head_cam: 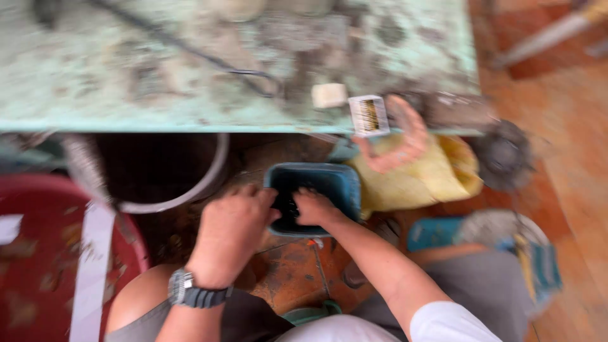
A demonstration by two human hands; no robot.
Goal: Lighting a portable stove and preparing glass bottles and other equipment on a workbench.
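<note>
Head view: 2 hands, left hand (233, 218) and right hand (315, 208), reach into 1 blue tub (339, 180), fingers' grip unclear.

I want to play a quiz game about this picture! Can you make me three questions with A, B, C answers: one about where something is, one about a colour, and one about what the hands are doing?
1. Where is the blue tub?
A. On top of the green table
B. Low down, below the table edge, in front of the person
C. On the red stool

2. What colour is the cloth beside the tub?
A. Yellow
B. Purple
C. Black

3. What is the right hand doing?
A. Waving in the air
B. Holding the watch
C. Reaching into the tub

Answers:
1. B, the tub sits under the edge of the green table, by the knees.
2. A, the cloth to the tub's right is yellow.
3. C, its fingers dip inside the tub, while the left hand, with the watch on its wrist, rests at the tub's rim.
</note>
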